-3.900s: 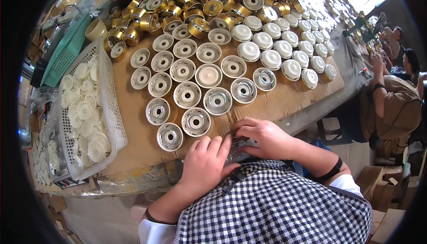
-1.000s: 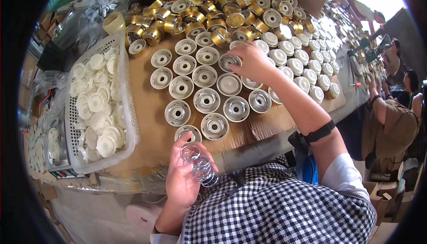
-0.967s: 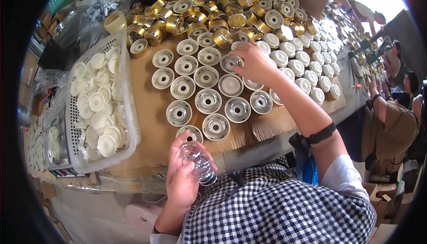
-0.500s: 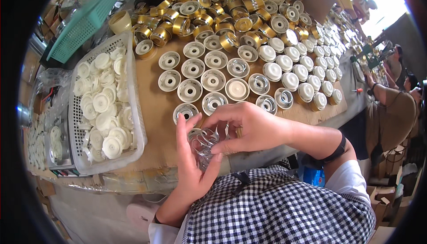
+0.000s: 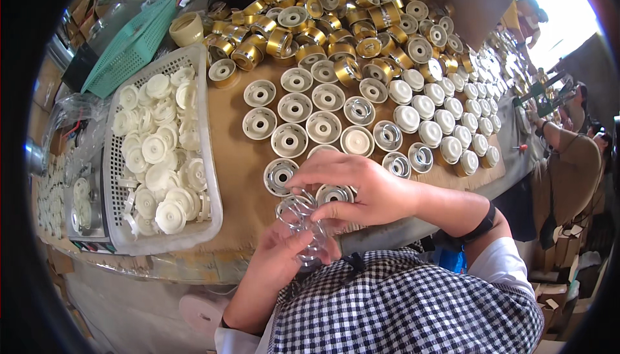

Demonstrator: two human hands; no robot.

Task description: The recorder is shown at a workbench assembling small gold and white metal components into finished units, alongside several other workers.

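Several shiny metal rings (image 5: 312, 241) lie bunched in my left hand (image 5: 274, 260), whose fingers curl round them near the table's front edge. Just above it, my right hand (image 5: 365, 189) is closed, thumb and fingers pinching metal rings (image 5: 297, 207) at the top of the bunch. How many each hand grips, I cannot tell. Beyond my hands stand rows of round cream-coloured cups with centre holes (image 5: 289, 140). Some of them, further right, have a metal ring inside (image 5: 387, 136). One cup (image 5: 334, 194) is partly hidden behind my right hand.
A white plastic basket (image 5: 215, 192) of white round plastic parts stands at left, a green basket (image 5: 123, 57) behind it. Gold-banded cups (image 5: 278, 43) are heaped at the back. White-capped cups (image 5: 423, 107) fill the right side. Another person (image 5: 555, 167) sits at far right.
My left hand has dropped lower and curled in, while my right hand has pulled slightly apart from it with rings in its fingers. The view has shifted a little.
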